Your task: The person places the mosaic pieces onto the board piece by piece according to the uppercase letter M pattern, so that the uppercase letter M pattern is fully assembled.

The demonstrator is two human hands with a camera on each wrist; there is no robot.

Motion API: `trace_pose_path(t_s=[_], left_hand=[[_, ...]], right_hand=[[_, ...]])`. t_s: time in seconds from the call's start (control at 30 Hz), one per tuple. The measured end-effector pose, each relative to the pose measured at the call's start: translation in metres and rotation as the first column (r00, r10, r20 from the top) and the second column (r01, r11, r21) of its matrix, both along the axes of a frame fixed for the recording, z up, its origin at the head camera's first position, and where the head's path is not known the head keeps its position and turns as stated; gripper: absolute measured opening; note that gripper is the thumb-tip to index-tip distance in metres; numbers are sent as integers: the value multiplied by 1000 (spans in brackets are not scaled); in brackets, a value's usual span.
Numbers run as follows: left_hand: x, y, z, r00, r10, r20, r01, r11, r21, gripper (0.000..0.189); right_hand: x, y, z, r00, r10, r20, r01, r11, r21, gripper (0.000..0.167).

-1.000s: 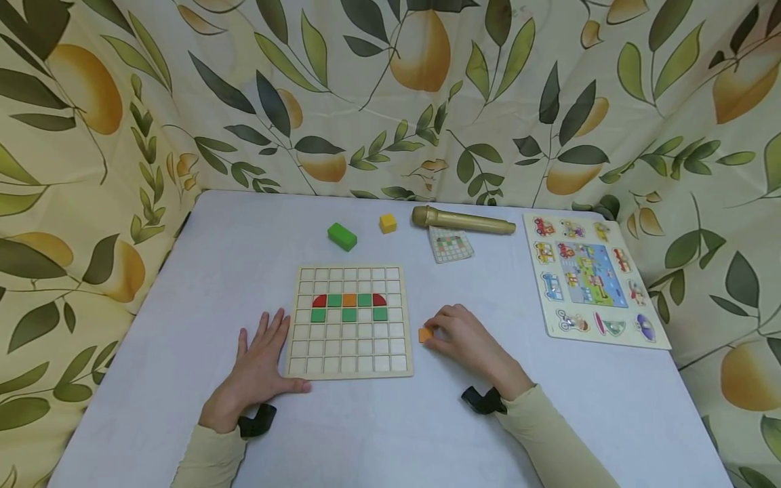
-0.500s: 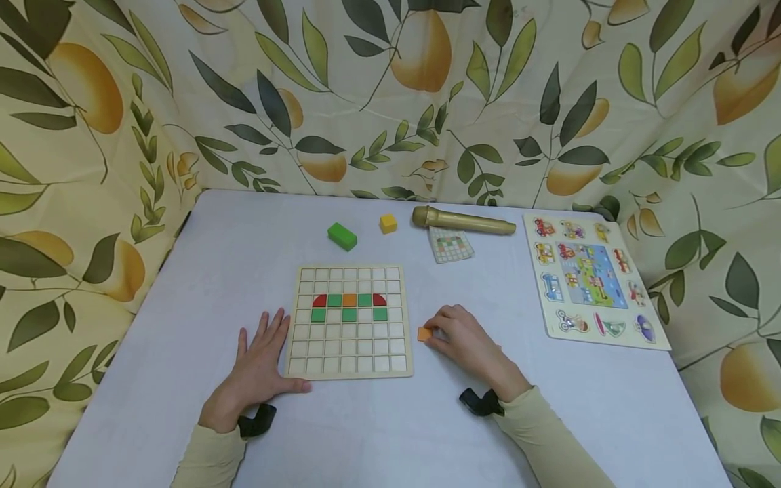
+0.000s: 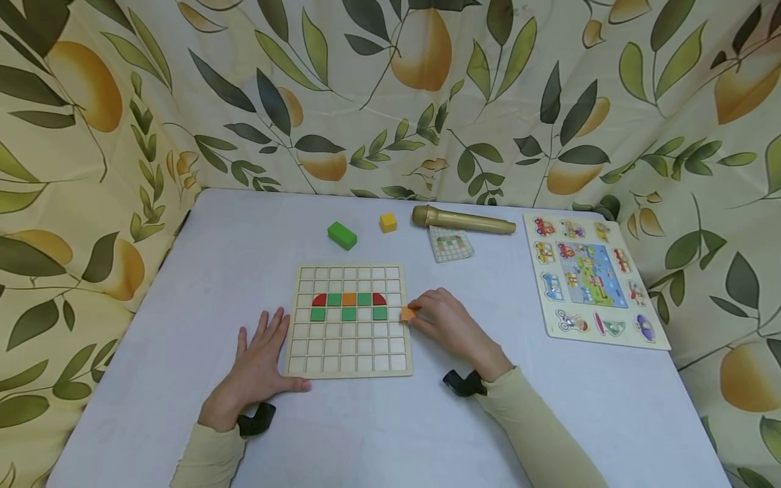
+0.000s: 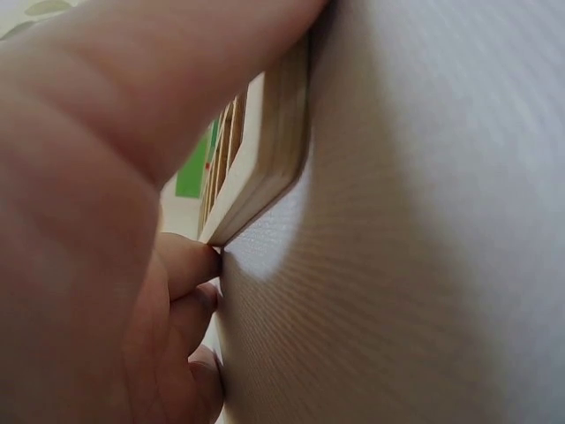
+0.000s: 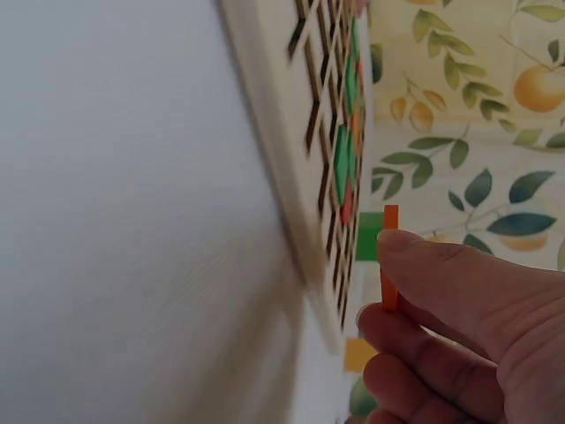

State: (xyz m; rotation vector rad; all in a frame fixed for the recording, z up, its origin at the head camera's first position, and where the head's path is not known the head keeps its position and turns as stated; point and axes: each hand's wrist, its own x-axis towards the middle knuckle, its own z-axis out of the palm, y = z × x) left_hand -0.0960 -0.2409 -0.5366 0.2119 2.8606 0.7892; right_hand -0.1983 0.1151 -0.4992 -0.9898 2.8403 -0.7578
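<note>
A wooden grid board lies on the table, with red, green and orange tiles set in two of its rows. My left hand rests flat at the board's lower left corner, fingers spread along the left side and thumb by the near edge. In the left wrist view the board's corner sits between thumb and fingers. My right hand pinches a thin orange square tile over the board's right edge. The right wrist view shows that tile held edge-on between thumb and fingers, raised off the board.
Behind the board are a green block and a yellow cube. A gold microphone lies at the back beside a small pattern card. A picture puzzle board lies at the right. Patterned cloth hangs around the table.
My right hand has carried the orange tile left and slightly away from me, from beside the board to over its right edge. My left hand has not moved.
</note>
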Motion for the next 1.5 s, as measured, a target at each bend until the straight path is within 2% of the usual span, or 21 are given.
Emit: trace_pose_path(t_s=[0.33, 0.6, 0.83, 1.17, 1.27, 1.5], left_hand=[[0, 0, -2, 1000, 3, 1, -3, 1000, 3, 136], [0, -1, 0, 1000, 3, 10, -3, 1000, 7, 136], [-1, -1, 2, 1000, -3, 16, 3, 1000, -1, 135], [-2, -3, -1, 1000, -11, 17, 11, 1000, -3, 134], [-1, -3, -1, 1000, -14, 12, 14, 1000, -3, 134], [-1, -3, 0, 1000, -14, 11, 14, 1000, -16, 134]], right_hand=[[-7, -44, 8, 997, 59, 39, -59, 998, 0, 24], [-6, -78, 8, 988, 149, 36, -149, 989, 3, 22], [-4, -102, 5, 971, 237, 20, -237, 972, -8, 23], [1, -131, -4, 950, 313, -14, -313, 949, 31, 21], [2, -138, -4, 943, 330, -37, -328, 944, 43, 19], [4, -148, -5, 945, 321, -63, -316, 945, 83, 20]])
